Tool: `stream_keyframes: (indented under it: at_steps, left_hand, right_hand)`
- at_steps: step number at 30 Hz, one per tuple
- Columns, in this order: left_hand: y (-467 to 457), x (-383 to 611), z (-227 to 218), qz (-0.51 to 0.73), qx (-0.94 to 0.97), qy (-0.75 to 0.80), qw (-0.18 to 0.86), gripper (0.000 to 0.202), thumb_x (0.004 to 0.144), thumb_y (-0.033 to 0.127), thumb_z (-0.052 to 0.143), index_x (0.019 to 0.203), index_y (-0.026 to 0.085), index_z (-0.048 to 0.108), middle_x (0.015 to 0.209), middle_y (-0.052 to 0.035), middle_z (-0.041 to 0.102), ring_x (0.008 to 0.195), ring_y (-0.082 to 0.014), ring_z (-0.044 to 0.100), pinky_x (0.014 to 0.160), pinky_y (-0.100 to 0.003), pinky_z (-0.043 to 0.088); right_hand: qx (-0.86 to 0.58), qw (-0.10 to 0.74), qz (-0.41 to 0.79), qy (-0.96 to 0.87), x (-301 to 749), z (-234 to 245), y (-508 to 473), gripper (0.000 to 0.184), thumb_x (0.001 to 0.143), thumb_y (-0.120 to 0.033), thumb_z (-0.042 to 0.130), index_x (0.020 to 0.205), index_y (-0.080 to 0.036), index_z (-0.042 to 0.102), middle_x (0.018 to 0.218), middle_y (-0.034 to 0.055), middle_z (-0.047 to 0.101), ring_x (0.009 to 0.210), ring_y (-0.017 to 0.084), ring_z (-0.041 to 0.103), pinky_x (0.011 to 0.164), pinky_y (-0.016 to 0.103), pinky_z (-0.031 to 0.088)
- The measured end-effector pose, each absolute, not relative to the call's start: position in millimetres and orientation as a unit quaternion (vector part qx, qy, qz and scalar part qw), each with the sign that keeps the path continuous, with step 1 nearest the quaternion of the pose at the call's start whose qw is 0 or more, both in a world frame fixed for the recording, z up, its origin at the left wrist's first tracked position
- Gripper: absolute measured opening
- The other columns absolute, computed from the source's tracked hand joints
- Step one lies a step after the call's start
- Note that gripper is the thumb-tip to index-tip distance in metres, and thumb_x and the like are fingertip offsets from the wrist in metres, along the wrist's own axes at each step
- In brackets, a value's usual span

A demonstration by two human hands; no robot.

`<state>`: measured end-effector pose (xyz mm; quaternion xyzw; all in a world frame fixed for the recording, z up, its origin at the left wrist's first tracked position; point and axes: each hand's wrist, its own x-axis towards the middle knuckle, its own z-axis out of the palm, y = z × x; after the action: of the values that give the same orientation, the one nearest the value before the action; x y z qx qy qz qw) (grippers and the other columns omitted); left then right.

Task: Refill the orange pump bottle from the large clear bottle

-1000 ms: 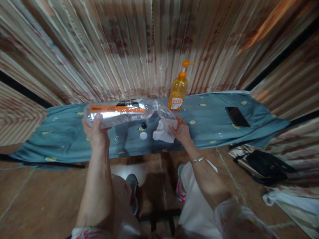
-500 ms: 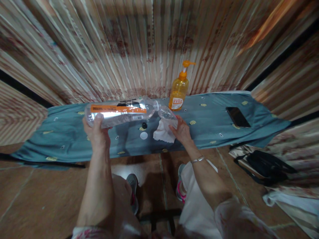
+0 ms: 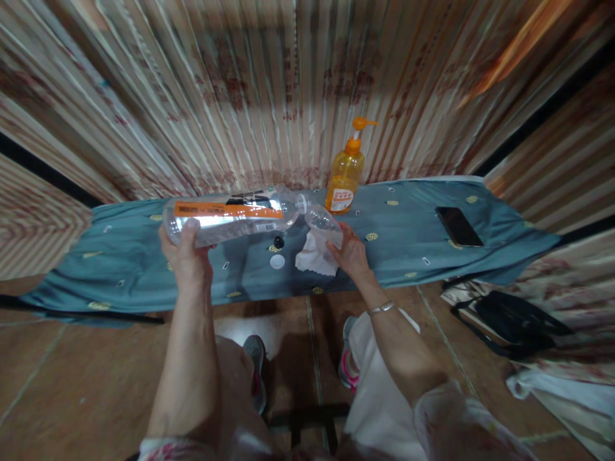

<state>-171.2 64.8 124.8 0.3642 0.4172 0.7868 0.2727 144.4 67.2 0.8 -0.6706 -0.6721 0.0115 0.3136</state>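
Note:
My left hand [image 3: 187,259] is wrapped round a large clear plastic bottle [image 3: 230,216] with an orange label, held on its side with the mouth pointing right. Its mouth meets a small clear bottle [image 3: 323,220] that my right hand [image 3: 350,253] grips, tilted toward it. Both are held over a table covered with a teal patterned cloth [image 3: 408,224]. Just below them on the cloth lie a white cap [image 3: 277,261], a small black cap [image 3: 278,242] and a crumpled white tissue [image 3: 314,256].
An orange pump bottle [image 3: 344,173] stands at the back of the table against a striped curtain. A black phone [image 3: 459,225] lies on the right of the cloth. A black bag [image 3: 514,318] and a white bag sit on the tiled floor at right.

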Motion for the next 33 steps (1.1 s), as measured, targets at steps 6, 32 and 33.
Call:
stream_keyframes:
  at_steps: [6, 32, 33]
  left_hand:
    - [64.2, -170.7, 125.7, 0.787, 0.363, 0.419, 0.27, 0.064, 0.047, 0.05, 0.086, 0.094, 0.019, 0.056, 0.084, -0.0008, 0.058, 0.065, -0.0135, 0.055, 0.046, -0.02, 0.038]
    - [62.6, -174.0, 125.4, 0.776, 0.373, 0.439, 0.257, 0.061, 0.049, 0.05, 0.084, 0.094, 0.018, 0.058, 0.087, -0.0026, 0.059, 0.067, -0.015, 0.055, 0.049, -0.022, 0.041]
    - [62.5, -174.4, 125.2, 0.778, 0.373, 0.433, 0.26, 0.062, 0.049, 0.049, 0.085, 0.094, 0.018, 0.057, 0.086, -0.0023, 0.058, 0.066, -0.0149, 0.055, 0.049, -0.022, 0.041]
  right_hand:
    - [-0.667, 0.315, 0.013, -0.675, 144.5, 0.5, 67.1, 0.06, 0.092, -0.032, 0.064, 0.145, -0.008, 0.049, 0.135, 0.025, 0.068, 0.124, 0.035, 0.067, 0.104, 0.05, 0.057]
    - [-0.668, 0.321, 0.011, -0.671, 144.7, -3.3, 67.1, 0.059, 0.094, -0.037, 0.061, 0.144, -0.007, 0.049, 0.132, 0.0266, 0.069, 0.122, 0.036, 0.067, 0.101, 0.05, 0.058]
    - [-0.669, 0.32, 0.01, -0.671, 144.5, -3.4, 67.2, 0.06, 0.094, -0.037, 0.061, 0.144, -0.007, 0.049, 0.132, 0.0267, 0.068, 0.122, 0.037, 0.067, 0.101, 0.05, 0.058]
